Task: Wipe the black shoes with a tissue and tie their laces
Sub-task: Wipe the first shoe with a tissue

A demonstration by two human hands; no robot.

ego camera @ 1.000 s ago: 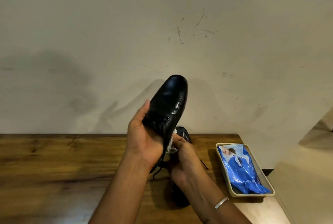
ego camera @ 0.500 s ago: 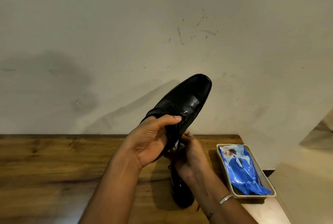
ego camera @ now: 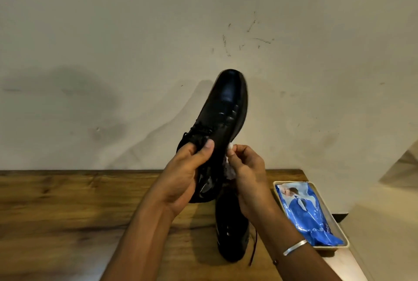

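Shoe of glossy black leather, a lace-up, held in the air with its toe pointing up toward the wall. The left hand grips it round the heel and ankle opening, thumb curled over the top just below the dark laces. Whether those are knotted I cannot tell. Against the right side of that shoe, the right hand pinches a crumpled white tissue between thumb and fingertips, close to the sole edge.

Directly beneath the raised shoe, a second black leather shoe sits on a brown wooden table, with a thin dark-red lace trailing loose from it. Below and to the right of the raised shoe, a cream rectangular tray holds a shiny blue plastic packet. A silver bangle circles the right wrist. Behind the raised shoe stands a scuffed off-white wall.

The wiping step looks to be in hand, on the raised shoe's side. The next move likely calls for drawing the tissue along the leather toward the toe, while the left hand steadies the shoe and turns it to show unwiped faces. At least the second shoe's lace is yet to be tied.
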